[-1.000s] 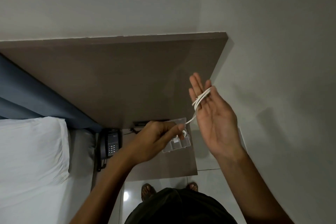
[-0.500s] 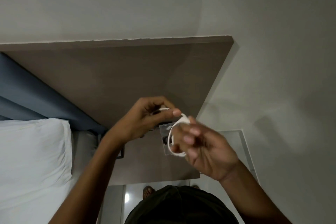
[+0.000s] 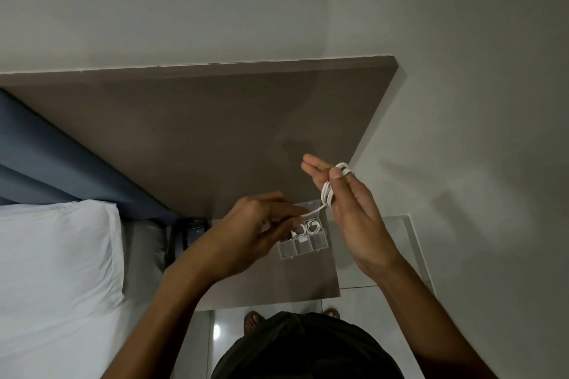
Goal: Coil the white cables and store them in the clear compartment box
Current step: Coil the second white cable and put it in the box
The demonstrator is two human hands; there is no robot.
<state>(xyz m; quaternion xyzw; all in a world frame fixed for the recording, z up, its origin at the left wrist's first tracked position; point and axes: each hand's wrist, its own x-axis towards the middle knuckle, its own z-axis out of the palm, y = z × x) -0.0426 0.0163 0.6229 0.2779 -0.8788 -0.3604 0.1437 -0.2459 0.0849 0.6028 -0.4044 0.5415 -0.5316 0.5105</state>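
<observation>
A white cable is looped several times around the fingers of my right hand, which is raised with its thumb pressing the loops. The cable's free end runs down and left to my left hand, which pinches it. Below both hands the clear compartment box lies open on the brown bedside table. Two coiled white cables rest in its far compartments; the near compartments look bare. My left hand hides the box's left part.
A dark telephone sits at the table's left, next to the bed with a white pillow and blue headboard. A brown wall panel rises behind the table. Tiled floor and my feet show below.
My right hand has turned and lifted to the upper right with more cable wound on its fingers. My left hand dropped lower, keeping the free end taut. The view tilted down, showing the box again.
</observation>
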